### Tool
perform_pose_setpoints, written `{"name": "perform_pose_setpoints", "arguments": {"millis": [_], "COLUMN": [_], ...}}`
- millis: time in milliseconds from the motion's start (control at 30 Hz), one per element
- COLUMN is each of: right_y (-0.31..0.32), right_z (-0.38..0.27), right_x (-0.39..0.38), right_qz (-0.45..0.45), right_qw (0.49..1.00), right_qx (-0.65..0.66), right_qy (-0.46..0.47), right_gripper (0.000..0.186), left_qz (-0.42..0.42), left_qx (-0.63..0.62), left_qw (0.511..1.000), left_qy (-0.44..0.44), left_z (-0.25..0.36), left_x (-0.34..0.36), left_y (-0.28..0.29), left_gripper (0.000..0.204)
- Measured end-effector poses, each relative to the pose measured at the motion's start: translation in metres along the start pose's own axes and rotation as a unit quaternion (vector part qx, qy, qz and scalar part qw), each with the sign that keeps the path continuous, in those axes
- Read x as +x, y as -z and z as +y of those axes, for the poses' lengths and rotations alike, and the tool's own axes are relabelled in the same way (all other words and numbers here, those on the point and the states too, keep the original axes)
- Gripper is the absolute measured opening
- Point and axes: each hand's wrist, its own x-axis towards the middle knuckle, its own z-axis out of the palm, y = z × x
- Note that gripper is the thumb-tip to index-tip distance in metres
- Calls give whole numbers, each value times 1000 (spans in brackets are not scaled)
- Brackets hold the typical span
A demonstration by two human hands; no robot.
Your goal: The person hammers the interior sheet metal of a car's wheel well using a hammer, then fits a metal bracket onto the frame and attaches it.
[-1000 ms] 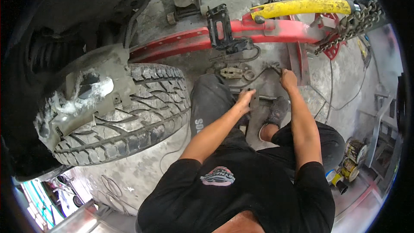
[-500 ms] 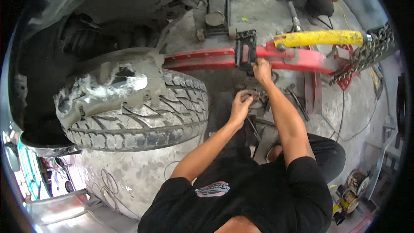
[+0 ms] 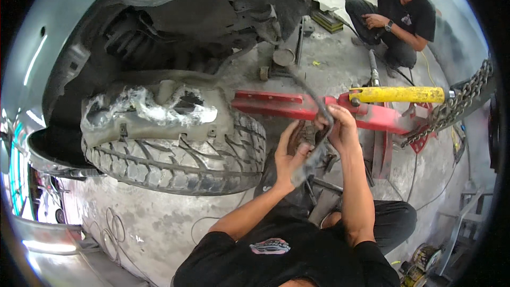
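My right hand [image 3: 341, 128] is closed on a dark, bent metal bracket [image 3: 325, 112], raised in front of the red beam and blurred by motion. My left hand [image 3: 291, 154] is just left of it, fingers curled around a small, dark, rough metal piece [image 3: 307, 134]. Whether the two pieces touch or are joined, I cannot tell. Behind my hands runs the red steel beam [image 3: 273, 104] with a yellow hydraulic cylinder [image 3: 398, 94] along its right part. To the left, a damaged grey body panel [image 3: 159, 111] lies over a large tyre [image 3: 175, 167] below the vehicle's open wheel arch.
A co-worker [image 3: 401, 21] squats at the back right. A heavy chain [image 3: 451, 103] hangs at the beam's right end. The jack's round pad [image 3: 283, 57] shows behind the beam. Hand tools lie on the floor below my hands, and a cable [image 3: 114, 228] loops at lower left.
The black bracket has come off the red beam and is now up in my right hand. My left hand has moved closer to my right. The view has tilted upward, showing more of the co-worker.
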Motion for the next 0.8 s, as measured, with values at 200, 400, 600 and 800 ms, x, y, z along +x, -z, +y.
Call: {"name": "perform_pose_setpoints", "arguments": {"millis": [200,400,600,800], "right_y": [-82,-123,-145,-153], "right_z": [12,15,25,29], "right_x": [-27,-3,47,54], "right_qz": [-54,-41,-26,-2], "right_qw": [996,995,983,973], "right_qx": [-51,91,171,223], "right_qy": [-42,26,65,67], "right_gripper": [30,28,30,34], "left_qz": [0,-49,-77,-111], "left_qx": [68,142,4,72], "left_qw": [991,979,994,991], "left_qy": [-115,-138,-81,8], "left_z": [47,101,135,100], "left_x": [2,49,149,237], "left_y": [27,34,28,9], "left_gripper": [42,47,52,54]}}
